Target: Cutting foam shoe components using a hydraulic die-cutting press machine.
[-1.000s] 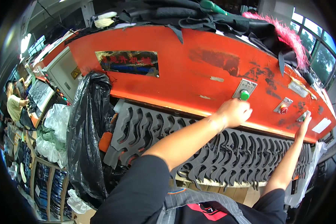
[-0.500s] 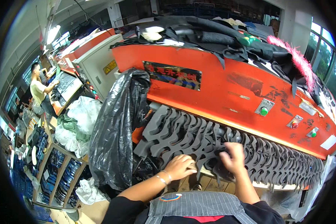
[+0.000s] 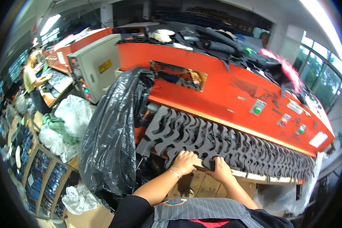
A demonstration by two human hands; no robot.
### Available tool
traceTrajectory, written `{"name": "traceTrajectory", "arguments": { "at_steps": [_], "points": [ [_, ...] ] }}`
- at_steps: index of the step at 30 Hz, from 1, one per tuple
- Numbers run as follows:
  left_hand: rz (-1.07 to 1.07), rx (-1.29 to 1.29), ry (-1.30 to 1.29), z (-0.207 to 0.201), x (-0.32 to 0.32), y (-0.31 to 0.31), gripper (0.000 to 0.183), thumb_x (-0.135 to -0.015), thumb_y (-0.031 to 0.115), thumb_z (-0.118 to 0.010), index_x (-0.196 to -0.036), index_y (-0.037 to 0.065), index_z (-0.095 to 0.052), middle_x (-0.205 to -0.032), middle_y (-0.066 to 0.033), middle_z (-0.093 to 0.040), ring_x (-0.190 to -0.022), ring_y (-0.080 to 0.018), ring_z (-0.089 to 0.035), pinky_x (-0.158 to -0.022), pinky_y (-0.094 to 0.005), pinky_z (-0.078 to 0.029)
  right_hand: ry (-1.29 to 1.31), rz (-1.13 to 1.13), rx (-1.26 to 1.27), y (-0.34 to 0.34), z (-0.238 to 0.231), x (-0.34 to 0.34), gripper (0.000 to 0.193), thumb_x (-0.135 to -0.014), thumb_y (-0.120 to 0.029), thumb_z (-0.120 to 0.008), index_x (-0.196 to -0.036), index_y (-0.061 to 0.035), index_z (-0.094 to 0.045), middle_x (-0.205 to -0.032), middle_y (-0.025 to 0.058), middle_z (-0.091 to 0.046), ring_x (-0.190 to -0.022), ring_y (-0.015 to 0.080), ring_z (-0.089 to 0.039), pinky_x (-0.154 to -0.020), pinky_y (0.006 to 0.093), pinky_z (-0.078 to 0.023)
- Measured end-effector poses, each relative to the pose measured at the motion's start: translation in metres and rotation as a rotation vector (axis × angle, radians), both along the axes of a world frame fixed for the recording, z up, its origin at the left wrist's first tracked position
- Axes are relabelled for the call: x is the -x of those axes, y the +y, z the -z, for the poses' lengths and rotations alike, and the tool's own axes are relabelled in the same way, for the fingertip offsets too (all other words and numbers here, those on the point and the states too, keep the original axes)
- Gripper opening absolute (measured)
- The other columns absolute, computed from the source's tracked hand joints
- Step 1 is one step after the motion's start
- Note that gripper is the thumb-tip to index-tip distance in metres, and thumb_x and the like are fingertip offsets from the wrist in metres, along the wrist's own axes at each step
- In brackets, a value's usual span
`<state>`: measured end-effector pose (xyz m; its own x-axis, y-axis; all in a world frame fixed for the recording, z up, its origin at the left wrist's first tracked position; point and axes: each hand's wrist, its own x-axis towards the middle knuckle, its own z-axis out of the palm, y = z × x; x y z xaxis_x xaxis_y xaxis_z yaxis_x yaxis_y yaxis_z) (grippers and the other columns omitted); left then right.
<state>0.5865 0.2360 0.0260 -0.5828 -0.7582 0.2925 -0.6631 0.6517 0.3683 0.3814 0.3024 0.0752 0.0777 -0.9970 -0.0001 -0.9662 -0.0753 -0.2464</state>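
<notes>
A dark grey sheet (image 3: 201, 142), cut through with rows of wavy openings, lies along the machine's front bed. My left hand (image 3: 185, 163), a bracelet on its wrist, is at the sheet's near edge with its fingers curled over the material. Just right of it, my right hand (image 3: 221, 171) holds the same edge, its thumb low and its fingers on top. A narrow grey tongue of the sheet shows between my hands. The undersides of both grips are hidden.
Behind the sheet rises an orange machine (image 3: 216, 89) with buttons, dark material heaped on top. A black plastic bag (image 3: 112, 136) hangs at the left. Beyond it are white bags (image 3: 76, 116), compartment shelves (image 3: 51, 182) and a person (image 3: 30, 78) at a bench.
My right hand has come down from above the sheet to its near edge. The left has shifted slightly up onto the edge. The view has swung a little to the right.
</notes>
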Motion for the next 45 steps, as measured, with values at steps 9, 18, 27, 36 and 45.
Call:
{"name": "traceTrajectory", "arguments": {
  "at_steps": [9,18,27,36,45],
  "points": [
    [-0.067,-0.018,-0.164,-0.007,0.006,-0.026,0.054,-0.061,0.037,-0.083,-0.100,0.010,-0.059,-0.102,-0.0077,-0.058,-0.104,-0.0254,-0.053,-0.091,-0.0382,-0.038,0.153,0.093,0.105,-0.027,0.038,0.014,0.068,-0.055,-0.036,-0.087,-0.105,-0.0043,-0.053,-0.106,0.0143,-0.058,-0.104,0.0323,-0.058,-0.088,0.0406,-0.048],
    [0.020,-0.131,-0.209,-0.019,0.012,-0.043,0.051,-0.063,0.037,-0.082,-0.099,0.008,-0.060,-0.104,-0.0109,-0.058,-0.106,-0.0294,-0.052,-0.091,-0.0399,-0.038,0.159,0.116,-0.116,-0.035,0.013,0.018,0.052,-0.064,-0.029,-0.082,-0.101,-0.0045,-0.055,-0.103,0.0143,-0.063,-0.100,0.0317,-0.062,-0.086,0.0402,-0.051],
    [-0.101,-0.326,0.395,-0.086,0.055,-0.179,0.023,-0.084,0.027,-0.067,-0.091,0.006,-0.070,-0.081,-0.0108,-0.066,-0.075,-0.0282,-0.064,-0.067,-0.0371,-0.050,-0.291,-0.383,0.012,-0.218,-0.093,0.059,0.029,-0.082,-0.022,-0.068,-0.101,-0.0010,-0.067,-0.093,0.0190,-0.066,-0.090,0.0368,-0.063,-0.079,0.0413,-0.051],
    [0.048,-0.022,0.127,0.002,0.097,-0.281,0.016,-0.076,0.023,-0.072,-0.079,0.009,-0.065,-0.084,-0.0076,-0.057,-0.088,-0.0294,-0.057,-0.074,-0.0427,-0.049,-0.094,-0.176,-0.749,-0.421,-0.018,0.066,0.039,-0.068,-0.031,-0.070,-0.099,-0.0070,-0.070,-0.084,0.0141,-0.068,-0.067,0.0240,-0.062,-0.059,0.0385,-0.051],
    [-0.064,-0.001,0.495,0.000,0.103,-0.295,0.030,-0.077,0.025,-0.073,-0.098,0.007,-0.060,-0.095,-0.0135,-0.059,-0.096,-0.0345,-0.056,-0.082,-0.0426,-0.046,-0.089,-0.149,-0.452,-0.439,0.011,0.059,0.026,-0.067,-0.023,-0.064,-0.080,-0.0013,-0.069,-0.071,0.0157,-0.066,-0.065,0.0226,-0.062,-0.061,0.0384,-0.049]
  ]
}}
